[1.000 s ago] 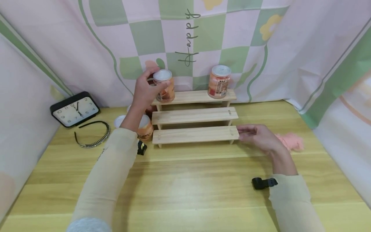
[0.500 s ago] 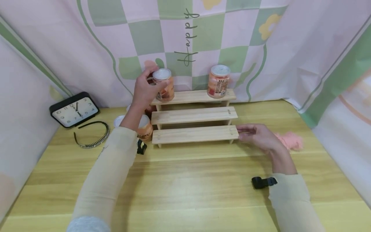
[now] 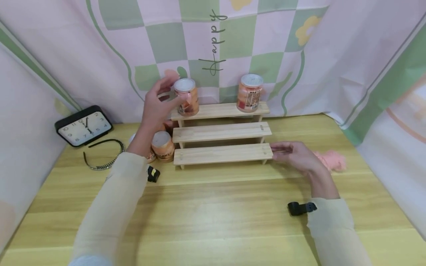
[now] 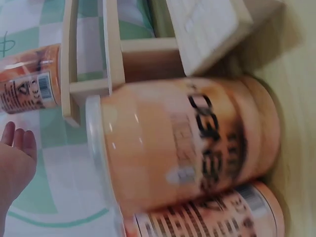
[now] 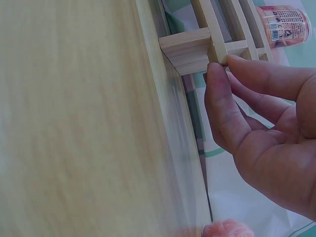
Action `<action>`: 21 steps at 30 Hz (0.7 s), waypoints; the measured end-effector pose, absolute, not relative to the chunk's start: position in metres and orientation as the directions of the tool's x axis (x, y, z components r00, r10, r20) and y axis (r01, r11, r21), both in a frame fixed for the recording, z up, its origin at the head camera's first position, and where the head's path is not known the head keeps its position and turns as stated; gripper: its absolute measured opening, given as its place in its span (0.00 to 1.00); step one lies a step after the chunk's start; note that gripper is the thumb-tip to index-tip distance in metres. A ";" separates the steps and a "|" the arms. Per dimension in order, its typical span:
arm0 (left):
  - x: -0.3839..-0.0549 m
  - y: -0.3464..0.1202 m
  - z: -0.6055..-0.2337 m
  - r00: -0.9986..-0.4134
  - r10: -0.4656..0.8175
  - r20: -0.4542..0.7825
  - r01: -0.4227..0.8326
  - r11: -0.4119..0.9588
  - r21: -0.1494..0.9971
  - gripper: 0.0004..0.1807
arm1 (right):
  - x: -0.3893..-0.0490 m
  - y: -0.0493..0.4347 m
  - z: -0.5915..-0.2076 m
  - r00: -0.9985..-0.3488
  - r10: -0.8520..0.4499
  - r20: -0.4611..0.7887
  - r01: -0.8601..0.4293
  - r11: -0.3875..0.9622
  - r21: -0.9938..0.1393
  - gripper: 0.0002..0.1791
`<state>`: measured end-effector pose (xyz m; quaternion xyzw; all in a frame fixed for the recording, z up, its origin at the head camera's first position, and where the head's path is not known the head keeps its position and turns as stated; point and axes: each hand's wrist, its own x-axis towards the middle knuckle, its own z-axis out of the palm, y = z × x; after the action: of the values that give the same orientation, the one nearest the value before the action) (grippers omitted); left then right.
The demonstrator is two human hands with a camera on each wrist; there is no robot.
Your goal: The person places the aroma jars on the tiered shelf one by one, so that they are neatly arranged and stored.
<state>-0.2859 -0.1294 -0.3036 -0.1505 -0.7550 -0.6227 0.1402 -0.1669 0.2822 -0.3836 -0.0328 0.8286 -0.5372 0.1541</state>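
Observation:
In the head view a three-step wooden shelf (image 3: 221, 154) stands on the table. A can with a white lid and orange label (image 3: 192, 100) sits at the left of its top step. My left hand (image 3: 157, 106) is beside this can, fingers spread; the left wrist view shows the fingertips (image 4: 19, 138) apart from it. A second such can (image 3: 249, 96) stands at the top step's right. My right hand (image 3: 297, 157) pinches the right end of the lowest step between thumb and fingers, as the right wrist view also shows.
More orange cans (image 3: 163, 147) stand on the table against the shelf's left side, partly behind my left arm. Further left lie a black headband (image 3: 108, 166) and a desk clock (image 3: 84, 125). A pink fluffy thing (image 3: 332, 160) is right of my right hand. A patterned curtain hangs behind.
My left hand has let go of the can on the top step and drawn back slightly left, its fingers spreading. My right hand keeps its place on the shelf.

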 end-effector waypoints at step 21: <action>-0.249 -0.179 -0.321 -0.937 0.084 0.339 0.349 0.276 0.896 0.36 | -0.167 0.283 -0.383 -0.948 -0.218 -0.231 0.122 0.423 -0.898 0.30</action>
<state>-0.2493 -0.1787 -0.3215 -0.1368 -0.7905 -0.5861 0.1131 -0.1665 0.2826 -0.3826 -0.0289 0.8285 -0.5364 0.1584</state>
